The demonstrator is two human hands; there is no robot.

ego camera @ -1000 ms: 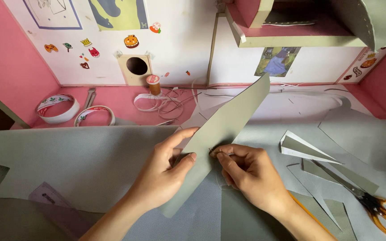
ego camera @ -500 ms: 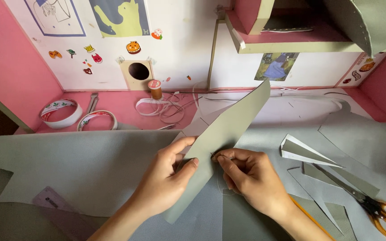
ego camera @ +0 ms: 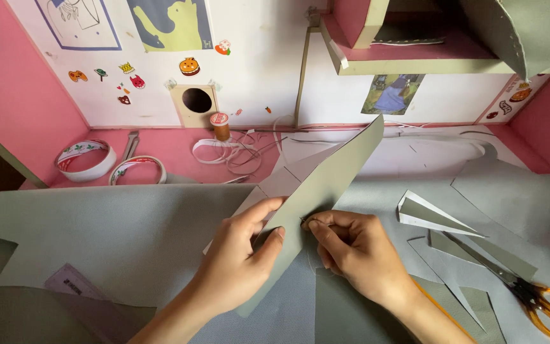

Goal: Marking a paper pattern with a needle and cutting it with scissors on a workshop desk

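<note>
Grey fabric sheets (ego camera: pixel 109 242) cover the pink desk (ego camera: pixel 173 150) — left hand (ego camera: pixel 240 258) and right hand (ego camera: pixel 351 245) both pinch a grey card strip (ego camera: pixel 326 185); orange-handled scissors (ego camera: pixel 529 296) lie right.

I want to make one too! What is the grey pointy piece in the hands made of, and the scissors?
The grey piece looks like stiff, matte leatherette or card: it stands up unsupported between the left hand and right hand. The scissors show dark metal blades and glossy, see-through orange handles, probably plastic.
</note>
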